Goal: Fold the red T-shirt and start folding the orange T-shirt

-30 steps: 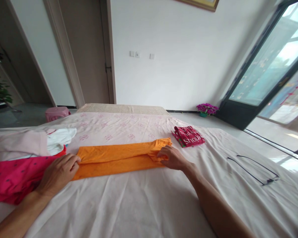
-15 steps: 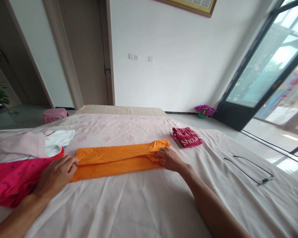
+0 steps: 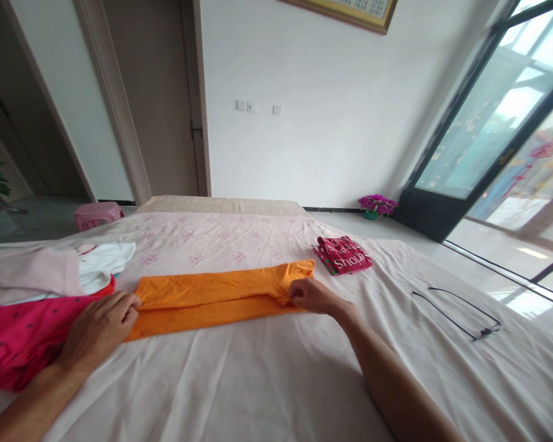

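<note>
A folded orange garment (image 3: 203, 290) lies as a long strip across the bed, with a crease along its length and a bunched fold at its right end. My left hand (image 3: 104, 325) has its fingers closed on the strip's left end; the fingertips are partly hidden. At the bunched right end, my right hand (image 3: 311, 294) pinches the cloth, fingers curled. Beyond that hand sits a folded dark red garment (image 3: 350, 256) with white lettering. A pink-red garment (image 3: 23, 334) with dark dots lies beside and partly behind my left wrist.
White and pale pink clothes (image 3: 37, 270) are heaped at the left. Eyeglasses (image 3: 483, 333) lie on the light bedsheet (image 3: 258, 387) at the right. A pink stool (image 3: 99, 215) stands past the bed, and purple flowers (image 3: 378, 204) are on the floor near the glass door.
Both hands keep hold of the orange garment's ends. My right fingers have curled in more tightly at the bunched end. The view has shifted slightly to the right.
</note>
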The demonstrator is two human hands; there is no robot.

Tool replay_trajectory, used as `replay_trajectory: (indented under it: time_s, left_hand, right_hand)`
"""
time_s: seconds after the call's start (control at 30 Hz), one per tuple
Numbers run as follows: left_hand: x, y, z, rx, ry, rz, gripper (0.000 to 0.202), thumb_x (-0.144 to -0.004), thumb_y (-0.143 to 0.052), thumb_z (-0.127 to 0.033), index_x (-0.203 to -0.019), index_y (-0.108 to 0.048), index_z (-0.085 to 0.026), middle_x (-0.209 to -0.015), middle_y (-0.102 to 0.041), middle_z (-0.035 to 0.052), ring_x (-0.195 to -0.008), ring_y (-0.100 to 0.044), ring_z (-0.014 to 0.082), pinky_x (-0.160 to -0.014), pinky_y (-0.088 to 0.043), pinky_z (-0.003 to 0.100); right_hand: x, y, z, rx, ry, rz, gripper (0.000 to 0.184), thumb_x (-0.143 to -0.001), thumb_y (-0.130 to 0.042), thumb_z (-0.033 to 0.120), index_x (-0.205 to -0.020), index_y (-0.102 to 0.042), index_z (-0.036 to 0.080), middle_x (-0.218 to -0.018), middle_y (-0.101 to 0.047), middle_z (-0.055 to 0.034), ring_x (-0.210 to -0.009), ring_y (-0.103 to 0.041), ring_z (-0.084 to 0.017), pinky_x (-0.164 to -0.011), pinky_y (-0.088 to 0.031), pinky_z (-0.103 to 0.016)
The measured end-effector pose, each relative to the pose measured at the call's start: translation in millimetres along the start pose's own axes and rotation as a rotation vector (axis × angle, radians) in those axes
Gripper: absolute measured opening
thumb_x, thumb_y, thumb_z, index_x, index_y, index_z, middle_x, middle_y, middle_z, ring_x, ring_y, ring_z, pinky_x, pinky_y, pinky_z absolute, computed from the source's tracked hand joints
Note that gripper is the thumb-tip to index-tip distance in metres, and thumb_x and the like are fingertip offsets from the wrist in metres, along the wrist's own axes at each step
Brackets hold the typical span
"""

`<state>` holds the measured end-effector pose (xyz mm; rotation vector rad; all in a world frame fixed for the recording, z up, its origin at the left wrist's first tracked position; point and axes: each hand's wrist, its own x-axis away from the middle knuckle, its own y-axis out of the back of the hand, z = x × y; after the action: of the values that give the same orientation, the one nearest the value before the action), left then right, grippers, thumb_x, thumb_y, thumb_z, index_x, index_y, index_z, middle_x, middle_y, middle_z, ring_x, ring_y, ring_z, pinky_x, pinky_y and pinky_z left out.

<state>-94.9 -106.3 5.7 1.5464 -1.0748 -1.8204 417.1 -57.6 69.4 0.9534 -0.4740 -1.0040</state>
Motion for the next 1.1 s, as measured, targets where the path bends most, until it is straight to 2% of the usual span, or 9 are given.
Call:
replay_trajectory:
  time_s: [0.1, 0.2, 0.3, 0.37, 0.47, 0.6, 0.87, 0.97, 1.1]
  left_hand:
    - [0.4, -1.3, 0.7, -0.010, 0.003, -0.004, 0.017, -0.087, -0.041, -0.020, -0.087, -0.057, -0.025, -0.090, -0.070, 0.0045, -0.086, -0.066, 0.0237, -0.085, -0.047, 0.041]
    - [0.5, -1.1, 0.4, -0.008, -0.009, 0.002, 0.017, -0.087, -0.041, -0.020, -0.086, -0.057, -0.025, -0.089, -0.070, 0.0044, -0.086, -0.066, 0.0240, -0.084, -0.047, 0.041]
    - [0.0, -0.2, -0.3, -0.004, -0.017, 0.009, 0.018, -0.087, -0.040, -0.019, -0.086, -0.058, -0.024, -0.089, -0.069, 0.0045, -0.084, -0.066, 0.0236, -0.082, -0.048, 0.040]
    - [-0.2, -0.5, 0.1, -0.003, -0.015, 0.007, 0.019, -0.087, -0.040, -0.020, -0.086, -0.059, -0.024, -0.089, -0.070, 0.0044, -0.084, -0.066, 0.0234, -0.082, -0.048, 0.040]
    - [0.3, -2.9, 2.3, -0.004, -0.015, 0.013, 0.020, -0.087, -0.041, -0.020, -0.086, -0.060, -0.024, -0.091, -0.070, 0.0040, -0.086, -0.066, 0.0228, -0.083, -0.048, 0.039]
    - [1.9, -7.1, 6.7, -0.005, -0.043, 0.042, 0.021, -0.090, -0.039, -0.019, -0.088, -0.059, -0.023, -0.093, -0.069, 0.0042, -0.088, -0.066, 0.0208, -0.084, -0.047, 0.037]
    - [3.3, -8.3, 8.1, -0.019, -0.066, 0.042, 0.017, -0.092, -0.041, -0.019, -0.092, -0.058, -0.020, -0.093, -0.067, 0.0036, -0.086, -0.064, 0.0197, -0.082, -0.044, 0.035]
    - [3.4, -7.8, 7.2, -0.015, -0.059, 0.032, 0.017, -0.092, -0.042, -0.019, -0.092, -0.058, -0.020, -0.093, -0.068, 0.0037, -0.086, -0.064, 0.0196, -0.083, -0.044, 0.034]
    - [3.5, -7.1, 6.9, -0.012, -0.061, 0.042, 0.017, -0.092, -0.041, -0.018, -0.092, -0.058, -0.020, -0.094, -0.068, 0.0038, -0.087, -0.064, 0.0194, -0.084, -0.044, 0.034]
  right_hand:
    - [-2.8, -3.2, -5.0, -0.061, -0.016, -0.007, 0.016, -0.082, -0.057, 0.023, -0.067, -0.062, 0.019, -0.060, -0.056, 0.0046, -0.054, -0.046, -0.009, -0.050, -0.029, -0.022]
    - [-9.5, -2.3, -10.9, -0.049, -0.084, -0.269, 0.025, -0.089, -0.050, 0.031, -0.072, -0.063, 0.019, -0.064, -0.058, 0.0024, -0.059, -0.051, -0.012, -0.054, -0.034, -0.023]
    - [-14.7, 0.4, -22.6, 0.091, -0.172, -0.579, 0.021, -0.089, -0.051, 0.029, -0.097, -0.069, 0.020, -0.095, -0.069, -0.0050, -0.085, -0.062, -0.020, -0.075, -0.045, -0.029]
    - [-15.4, 0.0, -34.5, 0.193, -0.243, -0.671, 0.028, -0.089, -0.053, 0.028, -0.111, -0.068, 0.021, -0.116, -0.067, -0.0104, -0.102, -0.060, -0.025, -0.089, -0.044, -0.035]
    - [-14.3, -3.9, -54.2, 0.203, -0.328, -0.633, 0.030, -0.091, -0.052, 0.031, -0.115, -0.067, 0.024, -0.118, -0.067, -0.0111, -0.105, -0.061, -0.026, -0.092, -0.043, -0.037]
    - [-13.7, -8.1, -71.0, 0.017, -0.310, -0.504, 0.032, -0.095, -0.044, 0.035, -0.113, -0.068, 0.028, -0.107, -0.072, -0.0037, -0.100, -0.065, -0.022, -0.091, -0.047, -0.034]
    - [-18.1, -8.8, -79.8, -0.122, -0.250, -0.568, 0.040, -0.088, -0.048, 0.037, -0.117, -0.070, 0.023, -0.121, -0.069, -0.0061, -0.112, -0.062, -0.024, -0.101, -0.046, -0.038]
    - [-17.7, -8.1, -84.1, -0.009, -0.339, -0.611, 0.043, -0.089, -0.044, 0.031, -0.122, -0.069, 0.020, -0.123, -0.068, -0.0082, -0.111, -0.063, -0.023, -0.100, -0.046, -0.035]
    - [-14.2, -7.2, -78.3, 0.263, -0.444, -0.470, 0.039, -0.093, -0.042, 0.027, -0.116, -0.072, 0.023, -0.120, -0.069, -0.0081, -0.111, -0.061, -0.024, -0.101, -0.044, -0.036]
